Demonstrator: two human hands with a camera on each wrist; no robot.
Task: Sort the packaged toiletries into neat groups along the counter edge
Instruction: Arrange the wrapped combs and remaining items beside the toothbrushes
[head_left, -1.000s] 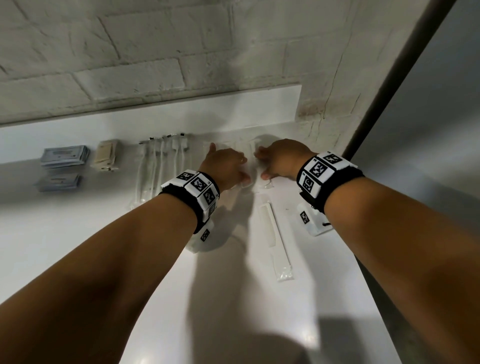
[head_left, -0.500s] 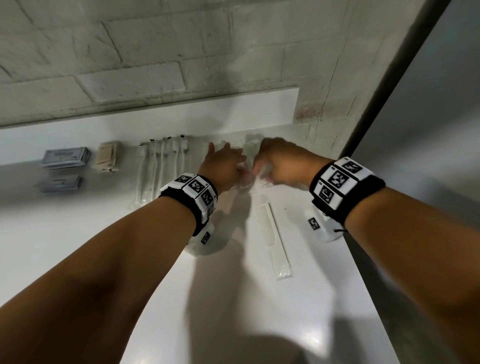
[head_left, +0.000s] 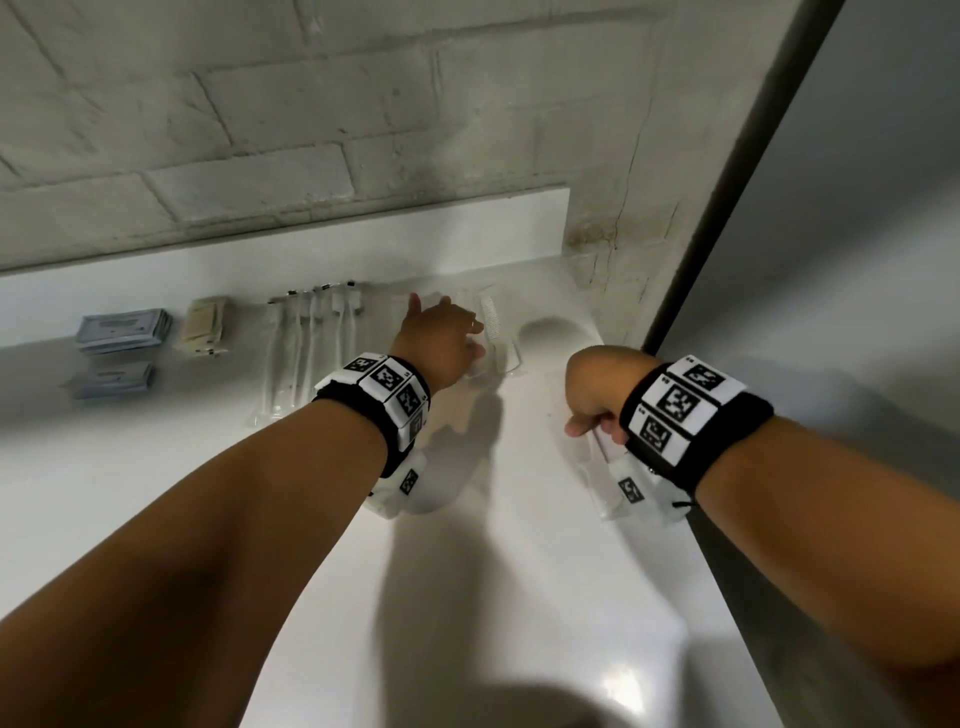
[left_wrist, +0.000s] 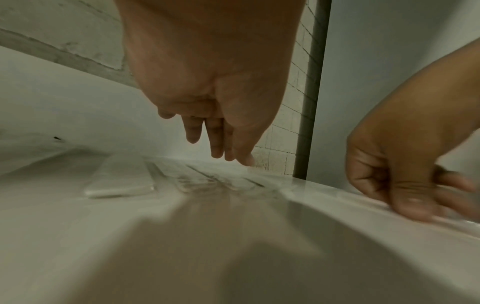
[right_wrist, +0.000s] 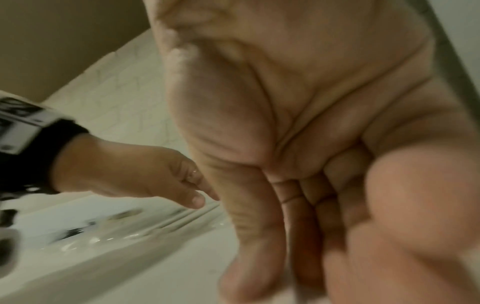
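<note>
On the white tabletop (head_left: 545, 519), everything sat in a row by the back ledge (head_left: 311, 244). Farthest left of the toothbrushes (head_left: 306, 348) lay two stacks of blue-grey packets (head_left: 122, 330), then a beige packet stack (head_left: 202, 327) just left of them. The wrapped toothbrushes lay side by side, heads toward the ledge. Just right of them, your left hand (head_left: 441, 340) reached down with straight, loosely spread fingers (left_wrist: 217, 142) touching the clear-wrapped combs (head_left: 493, 338), gripping nothing. Well right of the toothbrushes and nearer to you, your right hand (head_left: 595, 389) was curled, thumb and fingers pinching a long clear-wrapped comb (head_left: 597, 467) that lay on the tabletop near its right edge. The right wrist view was too blurred to show that grip.
</note>
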